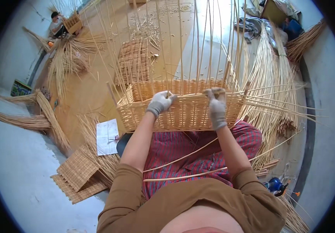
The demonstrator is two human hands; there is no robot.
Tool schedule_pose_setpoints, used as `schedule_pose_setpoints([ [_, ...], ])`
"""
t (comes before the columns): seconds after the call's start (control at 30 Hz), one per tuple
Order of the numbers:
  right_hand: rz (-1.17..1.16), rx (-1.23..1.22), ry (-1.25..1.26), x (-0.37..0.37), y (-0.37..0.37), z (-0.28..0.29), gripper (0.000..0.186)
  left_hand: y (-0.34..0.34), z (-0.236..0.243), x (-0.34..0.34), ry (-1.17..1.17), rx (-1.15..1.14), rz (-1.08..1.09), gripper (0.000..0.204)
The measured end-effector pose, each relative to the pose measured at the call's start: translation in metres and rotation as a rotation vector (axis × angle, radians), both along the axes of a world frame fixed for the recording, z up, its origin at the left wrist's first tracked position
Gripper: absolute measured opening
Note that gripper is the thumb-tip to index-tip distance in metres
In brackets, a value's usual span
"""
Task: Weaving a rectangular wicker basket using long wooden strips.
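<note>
A rectangular wicker basket (pixel 136 116) of pale woven rods is in front of me, near my lap, with tall thin upright stakes (pixel 181 46) rising from its walls. My left hand (pixel 161 102), in a pale grey-cuffed glove, is closed on the near rim, its thumb and fingers around a rod or stake there. Farther right along that same rim is my right hand (pixel 216 106), gloved too and smeared by motion. Its fingers are curled, with a brownish shape at their top that I cannot make out. Loose weaving rods (pixel 280 105) stick out past the basket's right end.
Two loose rods (pixel 183 178) cross the striped cloth (pixel 167 149) on my lap. Bundles of rods (pixel 266 70) lie right; others (pixel 64 64) lie left. Woven panels (pixel 78 169), a paper sheet (pixel 107 136) and a blue bottle (pixel 275 184) surround me. Another person (pixel 56 25) sits far left.
</note>
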State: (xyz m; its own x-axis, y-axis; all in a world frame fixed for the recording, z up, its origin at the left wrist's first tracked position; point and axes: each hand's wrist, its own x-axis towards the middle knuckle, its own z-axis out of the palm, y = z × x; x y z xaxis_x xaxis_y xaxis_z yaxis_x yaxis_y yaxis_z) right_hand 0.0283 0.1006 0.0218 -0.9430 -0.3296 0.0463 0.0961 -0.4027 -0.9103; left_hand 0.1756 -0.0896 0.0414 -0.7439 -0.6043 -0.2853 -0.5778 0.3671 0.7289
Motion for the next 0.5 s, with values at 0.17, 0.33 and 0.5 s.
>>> schedule_pose_setpoints([
  [0.17, -0.004, 0.547, 1.05, -0.028, -0.103, 0.077, 0.046, -0.01, -0.037, -0.001, -0.049, -0.096, 0.135, 0.059],
  [0.33, 0.354, 0.298, 0.736, -0.057, -0.049, 0.044, 0.044, -0.011, -0.036, -0.002, 0.055, 0.124, 0.195, 0.048],
  [0.5, 0.389, 0.219, 0.472, -0.039, -0.037, 0.058, 0.045, 0.007, -0.023, 0.0, 0.149, 0.222, 0.202, 0.041],
])
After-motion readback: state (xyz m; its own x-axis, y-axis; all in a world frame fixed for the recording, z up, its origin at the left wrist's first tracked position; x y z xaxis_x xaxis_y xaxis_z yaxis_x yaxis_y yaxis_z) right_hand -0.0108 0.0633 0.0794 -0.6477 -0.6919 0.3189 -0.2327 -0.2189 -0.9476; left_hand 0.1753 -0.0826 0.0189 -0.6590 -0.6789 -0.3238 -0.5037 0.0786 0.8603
